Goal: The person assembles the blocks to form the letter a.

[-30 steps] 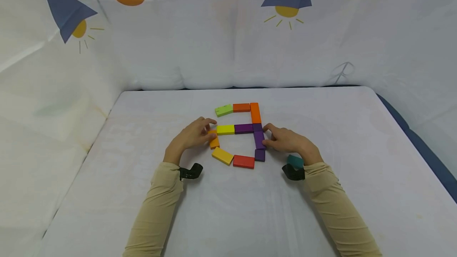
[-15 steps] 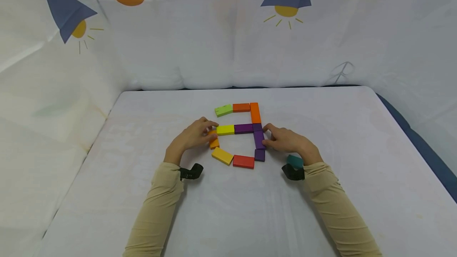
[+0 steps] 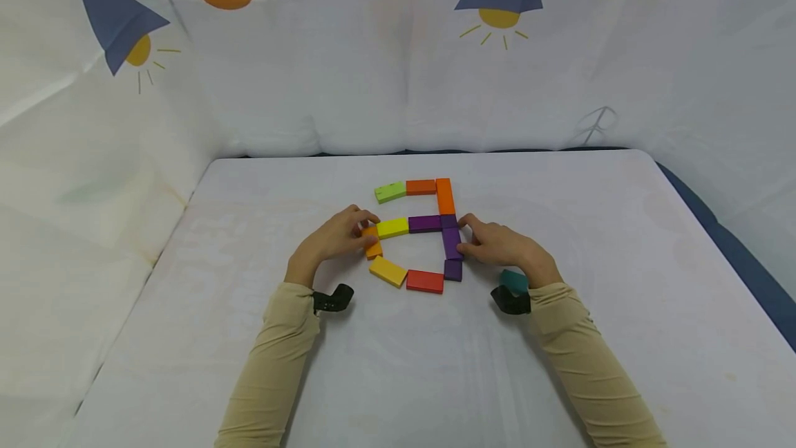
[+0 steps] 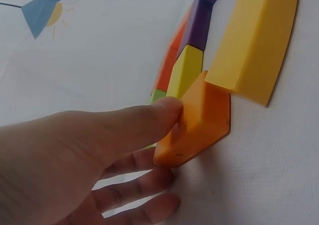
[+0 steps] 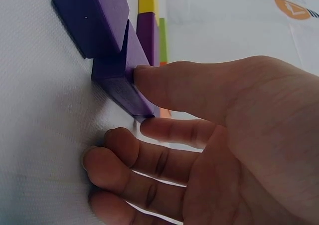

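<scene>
On the white table (image 3: 398, 358), colored blocks lie in a figure made of two joined loops. My left hand (image 3: 332, 234) pinches the orange block (image 4: 194, 127) at the figure's left side. Its thumb rests on that block, and its index fingertip reaches to the left end of the yellow block (image 3: 393, 228). On the right side, my right hand (image 3: 500, 244) touches a long purple block (image 5: 124, 73) with its thumb. The right index fingertip lies at the side of a small purple block (image 3: 448, 221) just beyond. Another purple block (image 3: 425, 224) adjoins the yellow one.
A green block (image 3: 390, 192), a red-orange block (image 3: 421, 187) and an orange upright block (image 3: 444, 196) form the far part. Nearer lie a golden-yellow block (image 3: 387, 272), a red block (image 3: 425, 281) and a dark purple block (image 3: 452, 270). A teal block (image 3: 514, 281) sits beside the right wrist.
The yellow block's left end has shifted slightly toward me, so it now lies at a small slant. My left index finger has moved a little with it. My right hand has stayed put.
</scene>
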`<state>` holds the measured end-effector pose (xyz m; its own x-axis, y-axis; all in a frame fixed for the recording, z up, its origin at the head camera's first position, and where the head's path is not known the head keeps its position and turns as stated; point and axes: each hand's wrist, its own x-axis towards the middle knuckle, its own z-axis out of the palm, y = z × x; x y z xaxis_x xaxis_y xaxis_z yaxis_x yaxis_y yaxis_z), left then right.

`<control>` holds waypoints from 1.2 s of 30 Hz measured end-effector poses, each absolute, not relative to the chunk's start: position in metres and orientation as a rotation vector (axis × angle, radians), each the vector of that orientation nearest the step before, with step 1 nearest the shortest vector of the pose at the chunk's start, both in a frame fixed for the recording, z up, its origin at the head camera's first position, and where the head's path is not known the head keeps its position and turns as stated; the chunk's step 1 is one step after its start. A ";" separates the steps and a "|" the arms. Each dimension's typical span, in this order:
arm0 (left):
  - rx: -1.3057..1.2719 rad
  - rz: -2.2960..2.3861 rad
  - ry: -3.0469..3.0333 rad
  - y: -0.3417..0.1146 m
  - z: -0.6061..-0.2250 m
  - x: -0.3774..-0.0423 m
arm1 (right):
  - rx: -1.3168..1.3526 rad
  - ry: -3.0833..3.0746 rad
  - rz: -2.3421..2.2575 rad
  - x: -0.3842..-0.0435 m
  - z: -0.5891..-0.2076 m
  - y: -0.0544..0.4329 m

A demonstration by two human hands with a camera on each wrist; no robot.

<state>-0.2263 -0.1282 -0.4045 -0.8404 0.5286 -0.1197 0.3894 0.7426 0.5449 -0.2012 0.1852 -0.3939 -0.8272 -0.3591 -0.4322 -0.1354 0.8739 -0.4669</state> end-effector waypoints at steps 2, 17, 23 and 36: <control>0.719 0.739 2.672 -0.128 -0.404 -0.226 | -0.355 2.520 -0.577 -0.201 -0.394 0.185; 0.668 0.715 2.631 -0.131 -0.402 -0.227 | -0.338 2.518 -0.565 -0.202 -0.391 0.182; 0.711 0.705 2.614 -0.134 -0.398 -0.225 | -0.347 2.508 -0.581 -0.202 -0.390 0.184; 0.742 0.735 2.566 -0.134 -0.400 -0.225 | -0.378 2.504 -0.608 -0.200 -0.389 0.186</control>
<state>-0.2253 -0.1344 -0.3997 -0.7935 0.5753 -0.1986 0.3830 0.7256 0.5717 -0.1998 0.1857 -0.3891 -0.8199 -0.3791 -0.4291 -0.1402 0.8595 -0.4915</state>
